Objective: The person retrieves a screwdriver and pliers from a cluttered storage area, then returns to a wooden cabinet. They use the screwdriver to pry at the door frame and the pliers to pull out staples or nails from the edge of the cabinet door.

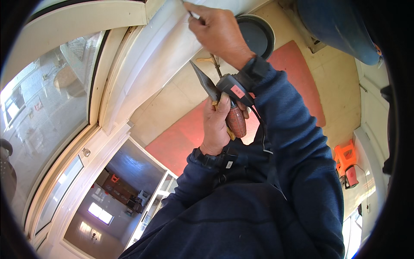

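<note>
1. Right hand [222,36]: fingers closed in a pinch on a thin dark tool [191,14], up by the white wall [172,41]. The fingertip grip looks chosen for fine control, since a full fist would block the tip. Can't really tell what kind of tool it is, as the fingers cover most of it.

2. Left hand [216,125]: wrapped around a trowel-like tool [206,83], lower down and nearer the body. Its pointed metal blade tilts up toward the wall, and the reddish-brown handle [236,123] points back at the wearer. My guess is that's a parking grip: blade angled away from the sleeves, other hand free. There's a yellow piece [231,134] tucked in the same hand, probably just bundled with it.

3. So, where stuff sits: thin tool in the right fingertips, trowel-like one in the left palm, hands well apart.

4. Next out, a black box [235,90] with a pink label sits by the right wrist, seemingly strapped there so it's out of the fingers' way.

5. Beyond that, a dark bucket [258,39] stands on the floor past the right hand, handy to reach I'd say, near the red mat [297,77].
</note>
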`<state>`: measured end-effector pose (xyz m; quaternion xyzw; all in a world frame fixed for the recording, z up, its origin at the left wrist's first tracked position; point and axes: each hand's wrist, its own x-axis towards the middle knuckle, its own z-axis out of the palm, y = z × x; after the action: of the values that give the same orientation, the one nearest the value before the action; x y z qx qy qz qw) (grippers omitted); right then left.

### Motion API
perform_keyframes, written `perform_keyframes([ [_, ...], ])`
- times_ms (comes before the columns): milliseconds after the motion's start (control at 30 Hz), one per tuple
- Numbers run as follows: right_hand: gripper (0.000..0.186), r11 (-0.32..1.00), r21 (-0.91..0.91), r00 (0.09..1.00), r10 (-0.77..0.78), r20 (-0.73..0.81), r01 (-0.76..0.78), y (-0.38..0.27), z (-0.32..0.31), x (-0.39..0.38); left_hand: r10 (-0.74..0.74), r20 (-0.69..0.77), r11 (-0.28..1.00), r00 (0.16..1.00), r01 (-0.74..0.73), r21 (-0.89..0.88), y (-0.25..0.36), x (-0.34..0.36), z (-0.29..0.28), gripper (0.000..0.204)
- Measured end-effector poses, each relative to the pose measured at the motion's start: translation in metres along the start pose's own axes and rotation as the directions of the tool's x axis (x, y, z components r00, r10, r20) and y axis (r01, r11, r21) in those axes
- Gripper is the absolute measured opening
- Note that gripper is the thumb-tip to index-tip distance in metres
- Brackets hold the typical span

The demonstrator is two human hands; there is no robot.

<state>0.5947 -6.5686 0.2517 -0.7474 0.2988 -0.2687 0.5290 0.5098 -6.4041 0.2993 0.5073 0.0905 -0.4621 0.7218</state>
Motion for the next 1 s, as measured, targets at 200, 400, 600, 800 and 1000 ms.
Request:
perform_keyframes([
  [200,0.041,0.995,0.102,0.998,-0.004,0.071,-0.003,0.003,-0.035,0.013,0.009,0.022,0.999,1.0,-0.009,0.04,-0.005,0.011,0.018,0.032],
  [400,0.038,0.999,0.035,0.998,-0.036,0.058,0.034,0.009,-0.02,0.003,-0.012,-0.019,0.998,1.0,0.013,0.059,-0.008,0.001,0.016,0.031],
  [600,0.035,0.998,0.014,0.986,0.064,0.152,-0.067,0.006,-0.019,-0.008,-0.021,-0.009,0.998,1.0,0.022,0.058,-0.011,-0.007,0.008,0.032],
  [800,0.038,0.996,-0.053,0.995,0.072,0.072,-0.069,0.004,-0.034,0.011,-0.072,0.04,0.997,0.997,0.071,0.034,-0.006,0.013,0.006,0.033],
  [1000,0.038,0.98,-0.19,0.996,-0.051,0.071,0.064,0.007,-0.014,0.018,-0.067,0.055,0.998,0.996,0.066,0.023,-0.002,0.016,0.0,0.037],
])
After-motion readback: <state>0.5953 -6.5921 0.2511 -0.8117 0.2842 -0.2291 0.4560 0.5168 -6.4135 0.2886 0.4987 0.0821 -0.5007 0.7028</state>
